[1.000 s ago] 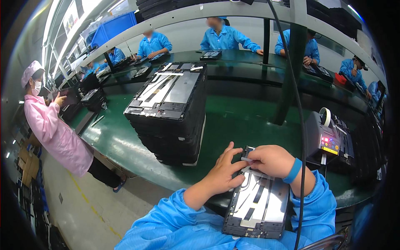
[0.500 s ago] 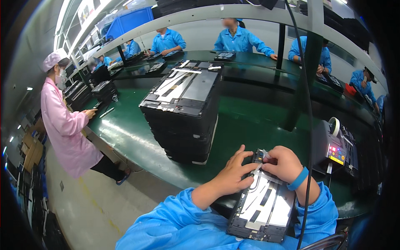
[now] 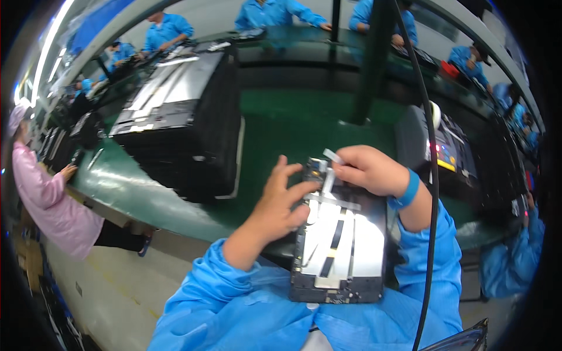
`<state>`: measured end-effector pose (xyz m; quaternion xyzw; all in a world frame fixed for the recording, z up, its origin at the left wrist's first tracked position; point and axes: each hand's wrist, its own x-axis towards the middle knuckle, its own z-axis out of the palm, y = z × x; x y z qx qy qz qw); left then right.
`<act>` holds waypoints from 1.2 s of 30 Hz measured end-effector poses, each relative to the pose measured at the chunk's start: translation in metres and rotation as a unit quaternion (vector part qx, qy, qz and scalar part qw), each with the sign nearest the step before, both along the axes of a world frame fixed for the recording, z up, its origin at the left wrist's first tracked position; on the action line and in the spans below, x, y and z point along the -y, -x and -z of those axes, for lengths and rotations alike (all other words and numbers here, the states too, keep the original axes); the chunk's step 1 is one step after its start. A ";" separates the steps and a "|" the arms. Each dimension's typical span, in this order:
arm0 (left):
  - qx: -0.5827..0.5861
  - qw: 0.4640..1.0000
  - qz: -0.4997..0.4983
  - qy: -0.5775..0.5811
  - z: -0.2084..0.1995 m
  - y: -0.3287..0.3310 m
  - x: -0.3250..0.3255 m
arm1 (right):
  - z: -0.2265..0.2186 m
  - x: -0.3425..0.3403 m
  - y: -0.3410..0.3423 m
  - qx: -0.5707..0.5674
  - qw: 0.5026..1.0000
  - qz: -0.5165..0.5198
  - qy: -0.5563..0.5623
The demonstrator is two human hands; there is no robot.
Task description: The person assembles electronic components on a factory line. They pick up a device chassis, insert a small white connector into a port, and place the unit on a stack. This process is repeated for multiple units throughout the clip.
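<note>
Black tablet chassis [image 3: 342,245] lies on near edge of green counter [image 3: 281,126], partly in lap. Left hand [image 3: 280,202] spread, steadying left edge. Right hand [image 3: 369,169] pinches pale ribbon strip [image 3: 331,167] at top. Chassis stiff, light; ribbon looks fragile, so hold frame edges.

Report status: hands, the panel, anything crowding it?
Left hand fingertips on opened device panel; right hand pinching a pale strip at its top edge. Black tray stack left, apart.
</note>
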<state>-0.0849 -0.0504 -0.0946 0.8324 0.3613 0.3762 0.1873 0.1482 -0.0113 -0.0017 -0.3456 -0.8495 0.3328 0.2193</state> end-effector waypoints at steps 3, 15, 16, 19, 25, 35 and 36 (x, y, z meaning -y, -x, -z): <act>0.021 0.999 0.016 0.041 0.001 -0.003 -0.001 | 0.013 -0.009 -0.005 0.020 0.999 -0.033 0.004; 0.029 0.998 0.038 0.035 0.007 -0.001 -0.007 | 0.008 -0.020 0.022 0.176 0.979 0.095 0.036; 0.030 0.998 0.039 0.035 0.007 -0.001 -0.007 | 0.008 -0.019 0.024 0.179 0.978 0.106 0.033; 0.034 0.998 0.042 0.034 0.009 0.000 -0.008 | 0.007 -0.018 0.028 0.193 0.973 0.127 0.024; 0.036 0.998 0.043 0.036 0.007 0.000 -0.007 | 0.009 -0.017 0.032 0.210 0.967 0.144 0.010; 0.019 0.999 0.027 0.017 0.007 -0.001 -0.006 | 0.002 -0.012 0.039 0.259 0.942 0.209 0.028; 0.018 0.999 0.024 0.017 0.006 -0.001 -0.006 | 0.001 -0.009 0.038 0.229 0.946 0.229 -0.013</act>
